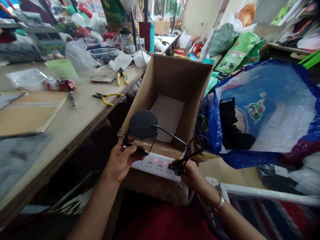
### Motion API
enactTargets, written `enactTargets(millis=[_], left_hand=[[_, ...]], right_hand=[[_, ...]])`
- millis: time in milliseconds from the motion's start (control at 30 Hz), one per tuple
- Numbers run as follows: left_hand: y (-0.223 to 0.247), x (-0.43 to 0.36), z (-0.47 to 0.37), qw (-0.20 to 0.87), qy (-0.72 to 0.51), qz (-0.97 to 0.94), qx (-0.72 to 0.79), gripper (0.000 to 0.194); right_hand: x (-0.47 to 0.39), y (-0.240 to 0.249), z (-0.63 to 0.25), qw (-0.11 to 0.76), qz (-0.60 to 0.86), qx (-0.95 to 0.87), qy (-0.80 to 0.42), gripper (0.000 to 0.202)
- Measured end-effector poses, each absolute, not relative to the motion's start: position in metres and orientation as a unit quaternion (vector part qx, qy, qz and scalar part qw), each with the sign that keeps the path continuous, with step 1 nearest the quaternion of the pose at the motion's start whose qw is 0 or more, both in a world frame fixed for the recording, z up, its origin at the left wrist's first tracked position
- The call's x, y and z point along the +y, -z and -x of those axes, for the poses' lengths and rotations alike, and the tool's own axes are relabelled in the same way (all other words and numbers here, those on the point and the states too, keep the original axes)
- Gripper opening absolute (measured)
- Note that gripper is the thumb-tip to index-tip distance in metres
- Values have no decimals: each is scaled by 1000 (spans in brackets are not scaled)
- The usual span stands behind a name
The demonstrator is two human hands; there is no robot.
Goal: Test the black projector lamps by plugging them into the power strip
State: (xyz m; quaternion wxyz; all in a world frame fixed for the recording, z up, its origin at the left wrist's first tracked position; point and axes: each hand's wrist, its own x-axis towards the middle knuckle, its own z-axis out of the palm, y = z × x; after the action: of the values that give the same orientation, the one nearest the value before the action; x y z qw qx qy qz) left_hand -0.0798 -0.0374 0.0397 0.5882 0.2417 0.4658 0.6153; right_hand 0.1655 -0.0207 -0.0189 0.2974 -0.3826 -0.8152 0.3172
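My left hand [122, 160] is closed on the dark bracket of a black round disc-shaped device [143, 124], holding it tilted above the near edge of an open cardboard box [181, 71]. A black cable [172, 135] runs from the disc to a coiled bundle at my right hand [192, 175]. That hand grips the bundle, and the plug at its end meets the right end of a white power strip [155, 163]; whether it is fully seated I cannot tell. Red lights glow on the strip, which lies along the box's near side. A pale sheet [170, 110] covers part of the box floor.
On the left workbench [85, 80] lie yellow-handled pliers [106, 98], another pair of pliers [122, 77], cardboard [32, 110] and plastic bags. To the right stands a large open blue bag [270, 110] with black items inside. A white-framed striped chair [265, 206] is at lower right.
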Motion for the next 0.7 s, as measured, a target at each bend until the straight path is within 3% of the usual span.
enactTargets(millis=[167,367,700], left_hand=[[-28,-31,79,606,-610,-241,451,31],[-23,-25,74,619,-599,-248,443,33],[-24,-19,66,625,-595,-246,441,32]], right_hand=[[-28,14,-164,254,379,-837,-302,23],[-26,23,-172,303,420,-804,-293,16],[-24,18,-171,290,428,-800,-304,14]])
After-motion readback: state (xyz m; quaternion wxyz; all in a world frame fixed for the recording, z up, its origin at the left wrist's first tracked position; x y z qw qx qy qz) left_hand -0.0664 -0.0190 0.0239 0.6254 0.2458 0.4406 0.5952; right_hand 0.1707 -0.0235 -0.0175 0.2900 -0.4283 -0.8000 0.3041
